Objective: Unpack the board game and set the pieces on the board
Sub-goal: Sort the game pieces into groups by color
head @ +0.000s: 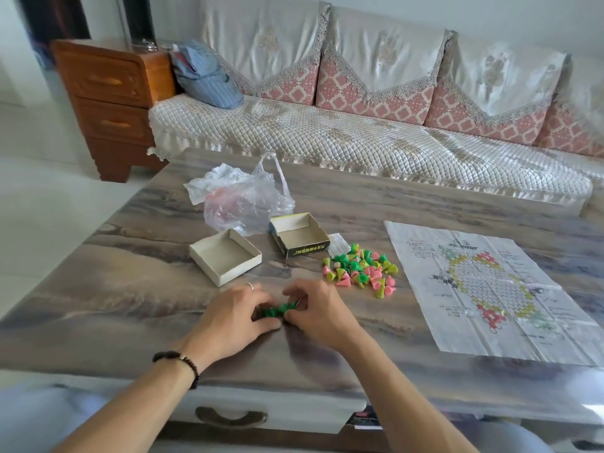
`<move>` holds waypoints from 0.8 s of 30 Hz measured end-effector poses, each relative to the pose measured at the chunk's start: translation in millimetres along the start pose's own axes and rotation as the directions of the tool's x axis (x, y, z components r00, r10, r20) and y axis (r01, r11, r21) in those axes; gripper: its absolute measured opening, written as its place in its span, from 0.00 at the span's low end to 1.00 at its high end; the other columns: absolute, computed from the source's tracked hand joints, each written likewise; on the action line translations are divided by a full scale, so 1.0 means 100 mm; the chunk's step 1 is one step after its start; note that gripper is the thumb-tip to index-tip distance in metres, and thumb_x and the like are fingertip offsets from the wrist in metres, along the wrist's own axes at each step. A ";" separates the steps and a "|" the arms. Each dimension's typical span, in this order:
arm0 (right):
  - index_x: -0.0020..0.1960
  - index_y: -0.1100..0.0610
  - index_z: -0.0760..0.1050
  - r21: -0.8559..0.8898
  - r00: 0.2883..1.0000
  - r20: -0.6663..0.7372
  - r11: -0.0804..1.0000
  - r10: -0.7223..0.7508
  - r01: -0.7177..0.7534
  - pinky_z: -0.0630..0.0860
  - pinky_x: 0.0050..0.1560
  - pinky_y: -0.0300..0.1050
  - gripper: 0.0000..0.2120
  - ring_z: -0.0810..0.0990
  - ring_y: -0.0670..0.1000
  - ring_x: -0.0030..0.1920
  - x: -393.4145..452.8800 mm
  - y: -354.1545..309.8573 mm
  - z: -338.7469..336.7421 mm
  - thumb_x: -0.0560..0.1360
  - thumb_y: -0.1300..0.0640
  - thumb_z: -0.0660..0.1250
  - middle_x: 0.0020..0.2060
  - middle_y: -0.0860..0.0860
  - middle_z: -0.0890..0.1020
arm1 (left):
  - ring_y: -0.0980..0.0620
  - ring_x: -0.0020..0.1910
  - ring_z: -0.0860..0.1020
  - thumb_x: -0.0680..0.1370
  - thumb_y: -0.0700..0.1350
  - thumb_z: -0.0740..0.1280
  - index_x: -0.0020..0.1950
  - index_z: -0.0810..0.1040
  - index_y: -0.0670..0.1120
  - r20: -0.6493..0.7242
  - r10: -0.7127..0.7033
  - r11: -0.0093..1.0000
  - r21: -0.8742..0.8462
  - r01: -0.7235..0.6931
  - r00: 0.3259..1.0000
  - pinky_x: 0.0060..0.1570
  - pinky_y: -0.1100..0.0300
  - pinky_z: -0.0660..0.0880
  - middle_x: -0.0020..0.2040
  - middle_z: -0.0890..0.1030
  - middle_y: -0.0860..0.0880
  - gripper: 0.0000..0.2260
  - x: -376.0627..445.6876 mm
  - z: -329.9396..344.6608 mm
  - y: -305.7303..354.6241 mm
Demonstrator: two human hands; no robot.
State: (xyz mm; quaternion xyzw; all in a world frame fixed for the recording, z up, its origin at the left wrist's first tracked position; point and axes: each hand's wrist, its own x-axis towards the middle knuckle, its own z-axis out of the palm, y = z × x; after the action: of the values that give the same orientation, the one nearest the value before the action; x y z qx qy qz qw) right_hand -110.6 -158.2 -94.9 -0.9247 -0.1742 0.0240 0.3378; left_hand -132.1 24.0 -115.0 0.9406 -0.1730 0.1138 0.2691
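Observation:
A paper game board (490, 289) with a star pattern lies flat on the right of the table. A pile of pink, green and yellow cone pieces (361, 271) sits left of it. Near the table's front, a small cluster of dark green pieces (276, 311) lies between my hands. My left hand (235, 317) and my right hand (318, 310) both curl around this cluster, fingers touching the pieces. Two open box halves, the white tray (225, 256) and the printed one (299, 235), stand behind my hands.
A crumpled clear plastic bag (242, 197) lies behind the boxes. A small paper slip (338, 245) sits by the printed box. A sofa (359, 135) runs behind the table, and a wooden cabinet (111, 99) stands at the back left.

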 end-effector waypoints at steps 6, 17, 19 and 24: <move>0.59 0.52 0.75 0.052 1.000 0.000 0.999 -0.007 0.007 0.73 0.40 0.31 0.20 0.78 0.42 0.38 -0.05 0.03 -0.05 0.68 0.61 0.71 0.46 0.46 0.79 | 0.53 0.40 0.72 0.70 0.59 0.73 0.52 0.82 0.52 0.004 -0.017 1.000 -0.003 0.017 1.000 0.42 0.56 0.71 0.41 0.77 0.54 0.16 -0.02 -0.01 0.00; 0.51 0.54 0.80 -0.110 0.926 -0.357 0.979 0.121 -0.171 0.73 0.43 0.41 0.11 0.77 0.47 0.39 0.04 0.60 -0.80 0.69 0.59 0.70 0.39 0.46 0.80 | 0.57 0.42 0.78 0.77 0.49 0.67 0.57 0.79 0.53 -0.010 -0.009 0.995 -0.096 0.008 1.000 0.45 0.52 0.77 0.49 0.77 0.56 0.10 0.71 0.12 0.37; 0.53 0.55 0.79 -0.186 0.949 -0.293 0.967 0.114 -0.173 0.72 0.42 0.41 0.12 0.77 0.49 0.40 0.09 0.72 -0.90 0.69 0.59 0.70 0.41 0.48 0.80 | 0.54 0.47 0.79 0.78 0.47 0.65 0.61 0.77 0.54 0.024 0.020 0.998 -0.059 -0.019 1.000 0.47 0.54 0.76 0.52 0.78 0.54 0.11 0.94 0.19 0.50; 0.55 0.53 0.79 -0.250 0.976 -0.213 0.963 0.042 -0.096 0.74 0.46 0.44 0.15 0.75 0.48 0.41 0.29 0.83 -1.00 0.69 0.57 0.69 0.46 0.48 0.81 | 0.46 0.58 0.77 0.75 0.35 0.63 0.64 0.75 0.53 0.177 0.101 0.994 -0.046 -0.095 0.979 0.54 0.52 0.74 0.61 0.78 0.48 0.21 1.41 0.39 0.63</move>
State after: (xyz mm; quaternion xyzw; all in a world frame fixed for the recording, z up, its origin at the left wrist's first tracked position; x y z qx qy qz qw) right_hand -41.7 -268.8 -68.6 -0.9639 -0.1074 -0.0827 0.2292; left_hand -22.9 -84.8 -75.0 0.9321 -0.2448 0.0386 0.2642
